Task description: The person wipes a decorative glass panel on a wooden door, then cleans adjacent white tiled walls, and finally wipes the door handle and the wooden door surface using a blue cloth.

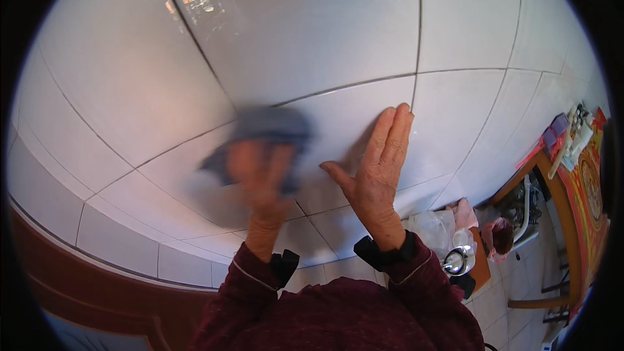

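A dark blue-grey cloth (273,122) is pressed against the white tiled wall (321,53) by my left hand (261,170). Both the cloth and this hand are blurred by motion. To the right, my right hand (382,165) rests against the same wall with its thumb spread away from the fingers and nothing in its grasp. Its fingertips reach close to a vertical joint between tiles. Bright reflections show on the glossy tiles higher up.
At the right, a wooden table (560,195) with a red and yellow patterned cover (590,185) carries assorted items. A shiny metal kettle (458,259) and plastic bags (431,229) sit on a lower surface. A pink-lined bin (498,239) stands beyond. Brown wooden panelling (107,297) borders the lower left.
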Tool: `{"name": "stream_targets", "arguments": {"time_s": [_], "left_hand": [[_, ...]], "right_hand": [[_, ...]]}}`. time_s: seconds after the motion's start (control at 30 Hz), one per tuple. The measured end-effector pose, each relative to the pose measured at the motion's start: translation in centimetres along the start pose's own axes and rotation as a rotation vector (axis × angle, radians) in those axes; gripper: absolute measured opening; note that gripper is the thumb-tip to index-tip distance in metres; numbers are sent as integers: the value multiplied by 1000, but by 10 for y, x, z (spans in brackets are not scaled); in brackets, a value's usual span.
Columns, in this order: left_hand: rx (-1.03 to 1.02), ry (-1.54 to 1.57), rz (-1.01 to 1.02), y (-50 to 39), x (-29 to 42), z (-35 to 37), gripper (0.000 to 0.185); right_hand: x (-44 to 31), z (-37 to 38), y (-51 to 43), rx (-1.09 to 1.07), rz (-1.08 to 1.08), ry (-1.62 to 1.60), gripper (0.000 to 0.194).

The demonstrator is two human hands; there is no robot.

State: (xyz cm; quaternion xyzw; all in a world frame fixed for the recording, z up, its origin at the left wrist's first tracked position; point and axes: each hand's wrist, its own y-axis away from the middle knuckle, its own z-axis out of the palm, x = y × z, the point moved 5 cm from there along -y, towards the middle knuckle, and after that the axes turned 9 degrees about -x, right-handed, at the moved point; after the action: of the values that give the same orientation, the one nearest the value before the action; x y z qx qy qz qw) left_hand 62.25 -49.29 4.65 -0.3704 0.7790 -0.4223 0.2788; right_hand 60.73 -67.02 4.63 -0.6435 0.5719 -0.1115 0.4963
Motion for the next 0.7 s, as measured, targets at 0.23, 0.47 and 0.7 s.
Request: {"name": "stream_targets", "arguments": {"time_s": [0.23,0.47,0.7], "left_hand": [[96,-188,41,20,-31,-16,36],[736,194,-631,69,-132,-61,44],[342,-24,-322,77,-46,15,52]], "right_hand": [[0,-1,-2,30,-31,6,120],[4,6,0,35,-47,-6,120],[3,5,-1,27,-23,-36,119]]}}
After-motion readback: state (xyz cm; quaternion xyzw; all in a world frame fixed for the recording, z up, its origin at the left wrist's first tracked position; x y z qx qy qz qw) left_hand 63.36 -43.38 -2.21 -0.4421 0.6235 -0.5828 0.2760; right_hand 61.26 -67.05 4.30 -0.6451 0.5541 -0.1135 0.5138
